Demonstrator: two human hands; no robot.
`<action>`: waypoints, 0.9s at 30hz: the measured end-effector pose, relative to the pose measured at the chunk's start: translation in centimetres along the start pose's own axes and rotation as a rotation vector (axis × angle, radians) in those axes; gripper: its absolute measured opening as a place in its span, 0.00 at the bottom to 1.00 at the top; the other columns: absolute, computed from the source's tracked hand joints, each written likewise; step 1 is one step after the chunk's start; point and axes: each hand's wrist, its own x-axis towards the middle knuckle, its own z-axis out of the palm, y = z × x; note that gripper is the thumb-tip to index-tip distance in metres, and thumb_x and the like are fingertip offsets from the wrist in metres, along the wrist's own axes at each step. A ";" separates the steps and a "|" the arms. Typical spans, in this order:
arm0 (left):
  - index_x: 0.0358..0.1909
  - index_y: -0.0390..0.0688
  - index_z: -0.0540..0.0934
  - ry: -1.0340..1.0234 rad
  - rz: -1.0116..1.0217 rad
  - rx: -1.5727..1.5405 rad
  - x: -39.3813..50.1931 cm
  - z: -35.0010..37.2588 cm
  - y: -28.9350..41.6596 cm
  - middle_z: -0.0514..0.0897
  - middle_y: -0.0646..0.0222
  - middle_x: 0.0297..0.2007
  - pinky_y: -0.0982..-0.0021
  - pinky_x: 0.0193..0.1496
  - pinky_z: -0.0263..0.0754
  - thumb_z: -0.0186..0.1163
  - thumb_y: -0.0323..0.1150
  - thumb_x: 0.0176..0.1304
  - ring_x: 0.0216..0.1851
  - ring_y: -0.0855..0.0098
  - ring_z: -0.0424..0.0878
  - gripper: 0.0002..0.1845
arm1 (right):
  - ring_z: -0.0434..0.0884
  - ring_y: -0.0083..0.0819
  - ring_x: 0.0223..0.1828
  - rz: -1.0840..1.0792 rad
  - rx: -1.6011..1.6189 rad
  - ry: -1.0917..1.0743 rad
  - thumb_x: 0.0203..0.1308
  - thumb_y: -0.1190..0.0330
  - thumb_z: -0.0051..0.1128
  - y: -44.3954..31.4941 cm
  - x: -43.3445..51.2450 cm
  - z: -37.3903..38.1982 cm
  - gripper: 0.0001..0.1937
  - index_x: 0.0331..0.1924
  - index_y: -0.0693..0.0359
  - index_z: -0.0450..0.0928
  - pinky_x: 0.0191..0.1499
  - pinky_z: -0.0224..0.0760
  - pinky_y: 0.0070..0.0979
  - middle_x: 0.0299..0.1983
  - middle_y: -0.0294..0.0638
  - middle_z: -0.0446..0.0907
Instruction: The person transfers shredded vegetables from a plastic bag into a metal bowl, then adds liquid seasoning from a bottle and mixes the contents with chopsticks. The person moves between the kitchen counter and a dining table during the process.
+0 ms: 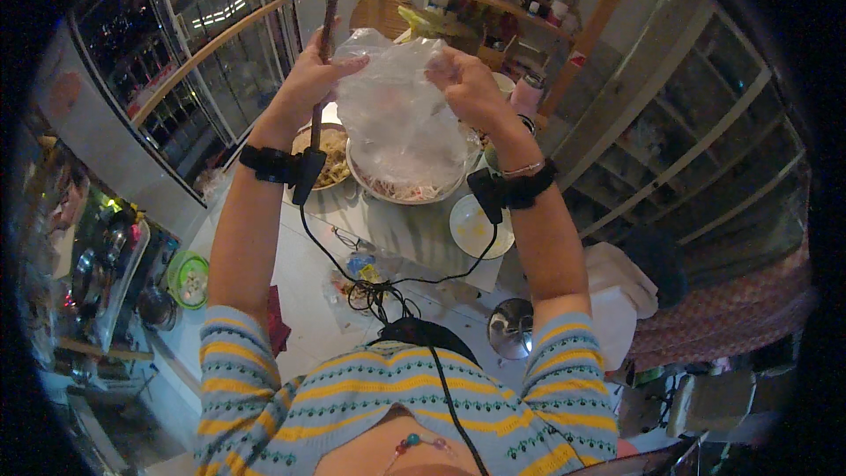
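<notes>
My left hand [317, 76] and my right hand [466, 82] hold up a clear plastic bag [400, 106] between them, each gripping an upper edge. Along my left palm runs a dark stick-like object [328, 26]; I cannot tell if the hand grips it or a strap mount carries it. Behind and below the bag is a large round bowl [396, 200] with pale shredded food [410, 190]; the bag covers most of it. A second bowl with yellowish food [328, 168] stands at its left. Each wrist wears a black strap with a cable.
A white plate [472, 228] with yellow residue lies at the table's near right. Crumpled packaging [362, 271] and a green basket [188, 279] are lower down, with a metal bowl [510, 328] at right. A pink bottle [527, 94] stands beyond my right wrist, below a crowded shelf [489, 0].
</notes>
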 end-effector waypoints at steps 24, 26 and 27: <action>0.48 0.41 0.86 0.196 0.079 -0.394 0.7 -5.1 -4.5 0.85 0.79 0.36 0.81 0.24 0.55 0.66 0.41 0.67 0.25 0.87 0.68 0.15 | 0.79 0.35 0.33 0.651 0.062 0.378 0.55 0.51 0.70 13.2 -6.0 6.1 0.26 0.44 0.68 0.78 0.37 0.73 0.31 0.36 0.45 0.80; 0.48 0.41 0.86 0.241 0.086 -0.415 0.2 -5.6 -4.3 0.85 0.79 0.36 0.82 0.24 0.57 0.66 0.40 0.68 0.25 0.87 0.69 0.15 | 0.74 0.29 0.23 0.779 0.540 0.176 0.57 0.58 0.67 13.9 -6.1 5.5 0.17 0.36 0.65 0.80 0.25 0.67 0.27 0.28 0.39 0.78; 0.48 0.41 0.86 0.265 0.103 -0.454 -0.1 -6.0 -4.1 0.85 0.78 0.36 0.82 0.24 0.58 0.66 0.39 0.68 0.25 0.87 0.69 0.14 | 0.71 0.27 0.20 0.774 0.492 0.262 0.58 0.59 0.64 14.2 -6.2 5.2 0.14 0.33 0.63 0.79 0.23 0.63 0.26 0.25 0.37 0.75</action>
